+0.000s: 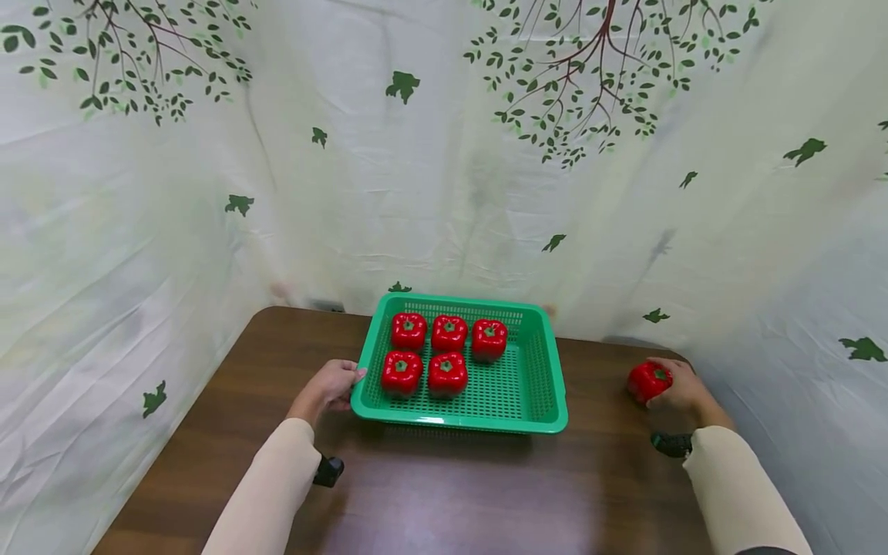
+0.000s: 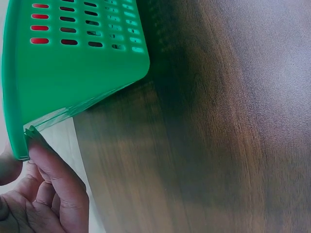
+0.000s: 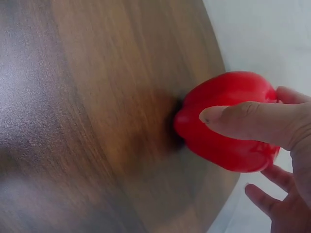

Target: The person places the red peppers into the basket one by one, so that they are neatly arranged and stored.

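A green plastic basket [image 1: 541, 370] with slotted walls sits on the brown table, holding several red bell peppers [image 1: 447, 375] in two rows toward its left side. My left hand [image 1: 334, 384] pinches the basket's left rim; in the left wrist view the thumb and forefinger [image 2: 60, 179] meet at the rim's corner. Far to the right, my right hand [image 1: 683, 385] grips another red bell pepper [image 1: 645, 381]. The right wrist view has the thumb laid across this pepper [image 3: 233, 90], with the other fingers partly hidden behind it.
The wooden table [image 1: 444, 493] has rounded back corners. Behind and beside it hangs a pale cloth [image 1: 444, 193] printed with leaves and branches. The pepper in my right hand is close to the table's right edge.
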The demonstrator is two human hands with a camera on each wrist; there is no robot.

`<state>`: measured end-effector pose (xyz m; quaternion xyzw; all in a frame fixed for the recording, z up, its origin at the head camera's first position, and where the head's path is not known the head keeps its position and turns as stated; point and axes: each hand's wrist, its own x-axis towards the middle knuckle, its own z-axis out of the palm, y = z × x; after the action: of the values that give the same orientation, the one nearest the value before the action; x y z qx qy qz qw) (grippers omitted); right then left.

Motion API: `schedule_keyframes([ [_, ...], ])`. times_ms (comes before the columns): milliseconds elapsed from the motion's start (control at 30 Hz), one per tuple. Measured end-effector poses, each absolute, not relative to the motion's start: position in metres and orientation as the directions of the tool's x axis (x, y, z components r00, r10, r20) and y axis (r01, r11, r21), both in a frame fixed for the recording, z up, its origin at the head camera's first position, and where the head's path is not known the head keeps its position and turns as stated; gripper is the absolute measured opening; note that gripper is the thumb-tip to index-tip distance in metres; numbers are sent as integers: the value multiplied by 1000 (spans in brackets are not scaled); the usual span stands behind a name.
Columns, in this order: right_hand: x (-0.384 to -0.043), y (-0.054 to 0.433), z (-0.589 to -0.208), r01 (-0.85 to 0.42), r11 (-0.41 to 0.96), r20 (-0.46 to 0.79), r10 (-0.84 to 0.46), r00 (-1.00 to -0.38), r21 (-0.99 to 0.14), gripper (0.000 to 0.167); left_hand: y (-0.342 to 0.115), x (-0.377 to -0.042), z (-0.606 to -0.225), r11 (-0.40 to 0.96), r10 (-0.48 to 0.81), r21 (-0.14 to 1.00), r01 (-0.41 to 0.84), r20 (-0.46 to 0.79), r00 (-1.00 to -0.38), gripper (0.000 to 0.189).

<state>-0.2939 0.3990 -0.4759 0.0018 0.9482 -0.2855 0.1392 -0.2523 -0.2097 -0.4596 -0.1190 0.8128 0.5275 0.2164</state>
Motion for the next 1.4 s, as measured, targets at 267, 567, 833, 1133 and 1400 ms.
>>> schedule_keyframes([
  [267,-290,400,-476,139,834,-277,-17,-961,-534,96,-208,-252,-457,428,37,802,-416,-476,-879,35],
  [567,-289,404,-483,84,847,-197,-25,-980,-525,80,-209,-257,-463,426,34,799,-426,-484,-874,39],
  [833,-288,401,-486,160,816,-230,34,-973,-555,85,-207,-253,-459,431,35,799,-420,-480,-876,37],
  [1133,-280,400,-487,226,749,-247,86,-965,-623,85,-207,-255,-457,433,39,798,-420,-482,-875,37],
  [1400,-279,396,-489,200,712,-230,56,-972,-673,82,-208,-253,-457,441,30,789,-428,-489,-872,37],
])
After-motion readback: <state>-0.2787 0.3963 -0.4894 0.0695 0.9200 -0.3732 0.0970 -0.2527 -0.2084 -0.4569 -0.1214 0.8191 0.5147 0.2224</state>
